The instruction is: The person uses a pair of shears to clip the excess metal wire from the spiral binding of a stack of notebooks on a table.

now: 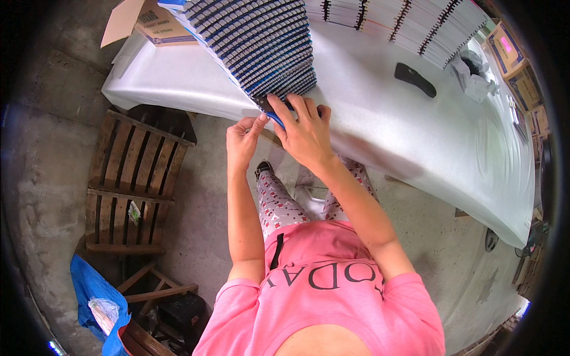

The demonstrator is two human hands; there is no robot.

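A tall stack of notebooks (255, 41) with black coil bindings and some blue covers lies on the white-covered table at its near edge. My right hand (306, 127) rests at the near corner of the stack, its fingers curled over a blue-handled tool (275, 119). The dark head of this tool lies against the lowest bindings, and the fingers partly hide it; its exact kind is unclear. Just left of it, my left hand (242, 142) is closed in a pinch, thumb toward the same corner. Whatever the left fingers hold is too small to make out.
More coil-bound notebooks (404, 24) line the far side of the table (380, 113). A black oblong object (415, 80) and a crumpled plastic bag (475, 80) lie at right. Cardboard boxes (507, 50) stand beyond. On the floor at left are a wooden pallet (133, 184) and a blue sack (89, 291).
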